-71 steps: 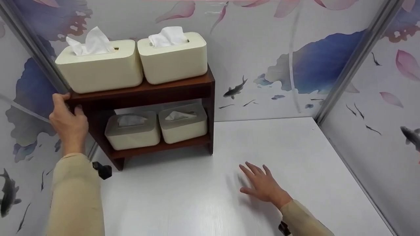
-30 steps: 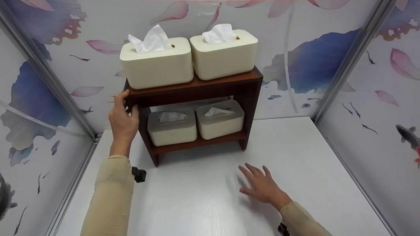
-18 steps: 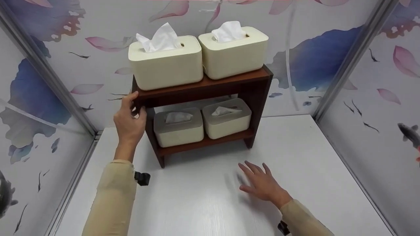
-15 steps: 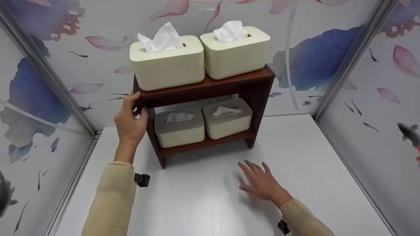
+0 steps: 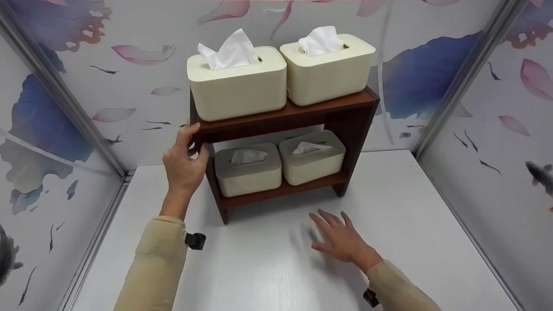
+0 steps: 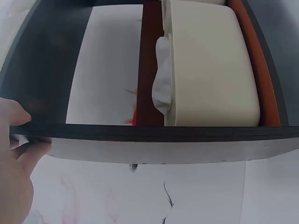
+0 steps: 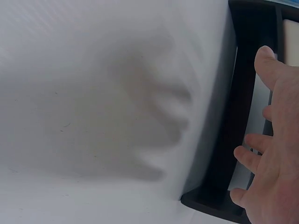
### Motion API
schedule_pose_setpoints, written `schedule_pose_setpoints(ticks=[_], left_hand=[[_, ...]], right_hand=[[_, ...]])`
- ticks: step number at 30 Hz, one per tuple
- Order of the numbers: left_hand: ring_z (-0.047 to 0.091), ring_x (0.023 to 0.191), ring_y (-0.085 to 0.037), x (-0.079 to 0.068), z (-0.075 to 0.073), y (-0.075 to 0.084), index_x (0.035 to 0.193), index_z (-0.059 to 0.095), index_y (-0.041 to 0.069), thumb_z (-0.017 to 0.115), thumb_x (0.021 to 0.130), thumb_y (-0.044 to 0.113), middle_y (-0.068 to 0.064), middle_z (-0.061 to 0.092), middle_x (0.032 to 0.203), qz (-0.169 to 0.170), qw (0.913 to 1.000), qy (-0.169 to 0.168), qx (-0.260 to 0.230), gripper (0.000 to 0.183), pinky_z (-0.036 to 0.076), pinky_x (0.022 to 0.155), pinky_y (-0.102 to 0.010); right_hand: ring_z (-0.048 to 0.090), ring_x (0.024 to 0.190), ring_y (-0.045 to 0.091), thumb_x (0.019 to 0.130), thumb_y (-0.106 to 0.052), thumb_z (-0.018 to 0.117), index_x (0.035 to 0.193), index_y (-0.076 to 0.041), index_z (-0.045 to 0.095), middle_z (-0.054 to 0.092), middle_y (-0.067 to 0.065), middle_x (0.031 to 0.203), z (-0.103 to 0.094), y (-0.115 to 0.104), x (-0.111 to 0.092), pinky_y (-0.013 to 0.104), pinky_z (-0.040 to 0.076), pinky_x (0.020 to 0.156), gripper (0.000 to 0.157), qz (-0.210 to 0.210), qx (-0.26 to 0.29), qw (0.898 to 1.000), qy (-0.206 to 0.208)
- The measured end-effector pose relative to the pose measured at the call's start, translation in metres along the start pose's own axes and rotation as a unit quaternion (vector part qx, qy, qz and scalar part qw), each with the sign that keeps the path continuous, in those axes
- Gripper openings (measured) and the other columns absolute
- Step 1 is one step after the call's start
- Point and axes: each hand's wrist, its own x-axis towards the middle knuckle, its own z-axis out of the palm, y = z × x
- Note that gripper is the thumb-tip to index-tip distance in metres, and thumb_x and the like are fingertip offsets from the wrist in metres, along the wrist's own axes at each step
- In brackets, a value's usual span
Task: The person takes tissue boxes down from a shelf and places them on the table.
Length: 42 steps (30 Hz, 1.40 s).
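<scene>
A dark reddish-brown wooden shelf (image 5: 259,126) stands on the white table, slightly turned. My left hand (image 5: 183,166) grips its upper left side panel, thumb on the inner face and fingers round the outer one, as the left wrist view also shows at the panel's edge (image 6: 163,132). On the top board sit two cream tissue boxes, a left one (image 5: 239,93) and a right one (image 5: 330,75), white tissue sticking out of each. Two more, left (image 5: 248,179) and right (image 5: 315,164), stand on the lower board. My right hand (image 5: 343,239) hovers over the table with fingers spread, holding nothing.
The white tabletop (image 5: 259,268) is enclosed by printed panels with fish and petals. A back wall (image 5: 276,26) rises behind the shelf, and metal corner posts (image 5: 466,82) stand at both sides.
The shelf, with all its tissue boxes, has slid rightward across the table from near the left wall, my left hand moving along with it. My right hand has stayed nearly in place.
</scene>
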Motion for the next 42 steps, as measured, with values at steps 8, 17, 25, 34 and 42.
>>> schedule_pose_setpoints(ticks=[8, 17, 25, 34, 42], left_hand=[[0.071, 0.099, -0.019, 0.009, 0.007, -0.009, 0.123, 0.061, 0.009, 0.065, 0.084, -0.001, -0.012, 0.068, 0.122, 0.002, 0.9998, -0.017, -0.004, 0.040, 0.051, 0.074, -0.006], [0.066, 0.113, -0.025, 0.007, 0.010, -0.007, 0.130, 0.056, 0.010, 0.062, 0.089, 0.002, -0.012, 0.062, 0.133, 0.002, 0.9994, -0.032, 0.016, 0.042, 0.060, 0.080, -0.036], [0.059, 0.124, -0.029, 0.005, 0.012, 0.003, 0.131, 0.055, 0.008, 0.060, 0.092, 0.003, -0.013, 0.052, 0.144, 0.001, 0.9981, -0.029, 0.054, 0.039, 0.059, 0.086, -0.040], [0.050, 0.133, -0.027, 0.002, 0.019, 0.007, 0.128, 0.057, 0.003, 0.059, 0.093, 0.003, -0.009, 0.054, 0.142, 0.056, 0.9885, 0.020, 0.139, 0.036, 0.050, 0.103, -0.040], [0.052, 0.131, -0.027, 0.002, 0.022, 0.011, 0.126, 0.061, 0.004, 0.052, 0.095, 0.006, -0.012, 0.061, 0.131, 0.124, 0.9746, 0.039, 0.182, 0.033, 0.041, 0.112, -0.039]], right_hand=[[0.039, 0.141, 0.031, 0.092, -0.063, 0.049, 0.153, -0.020, 0.031, 0.038, 0.013, 0.154, -0.002, 0.000, 0.001, 0.068, 0.023, 0.112, 0.077, -0.001, -0.005, 1.000, -0.007], [0.039, 0.141, 0.031, 0.091, -0.062, 0.051, 0.153, -0.019, 0.032, 0.038, 0.014, 0.154, -0.006, 0.003, -0.001, 0.068, 0.023, 0.112, 0.078, 0.001, -0.017, 1.000, -0.004], [0.039, 0.141, 0.032, 0.091, -0.052, 0.059, 0.152, -0.017, 0.033, 0.037, 0.014, 0.154, -0.013, 0.001, -0.005, 0.069, 0.022, 0.112, 0.076, -0.002, -0.007, 1.000, 0.002], [0.039, 0.141, 0.032, 0.092, -0.058, 0.053, 0.153, -0.018, 0.031, 0.037, 0.014, 0.155, -0.017, 0.004, -0.007, 0.069, 0.022, 0.113, 0.076, 0.000, -0.018, 1.000, -0.004], [0.039, 0.141, 0.033, 0.091, -0.058, 0.054, 0.153, -0.018, 0.032, 0.038, 0.015, 0.154, -0.023, 0.007, -0.005, 0.068, 0.022, 0.113, 0.076, -0.002, -0.027, 1.000, -0.004]])
